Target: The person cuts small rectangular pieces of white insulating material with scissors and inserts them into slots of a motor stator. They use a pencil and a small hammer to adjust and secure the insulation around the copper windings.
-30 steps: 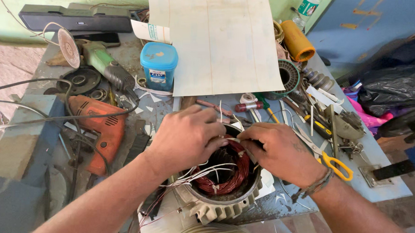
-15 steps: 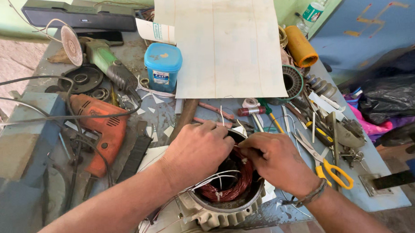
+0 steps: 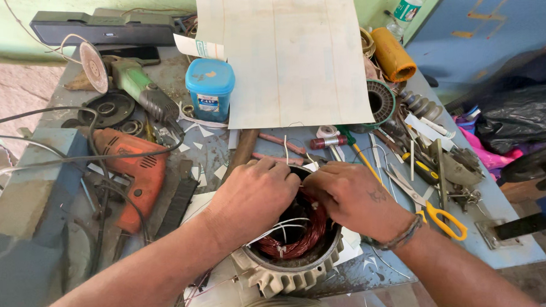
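Your fingertips meet at the far rim of the motor stator (image 3: 292,256), both sets curled in tight and pinching at something small betw. them, prob. a strip of white insulation or a lead wire; too hidden to tell which. L hand (image 3: 253,199) comes in from the left, knuckles up, fingers bent down over the bore edge. R hand (image 3: 353,199) comes from the right, thumb and forefinger closed at the same spot, so neither hand is slack and neither is clearly nearer: they're touching or almost touching at the pinch point. The stator sits right under and just toward you from the fingers, bore axis pointing up at the camera, copper windings (image 3: 300,234) ringing the inside, thin white leads (image 3: 281,226) looping across the opening. Its finned grey housing rests at the near edge of the workbench (image 3: 506,248). Outward: yellow-handled scissors (image 3: 435,211) just beside your R wrist, orange drill (image 3: 134,176) near the L forearm, blue-lidded tub (image 3: 209,89) and a big sheet of paper (image 3: 294,56) well beyond, green angle grinder (image 3: 134,85) far left.
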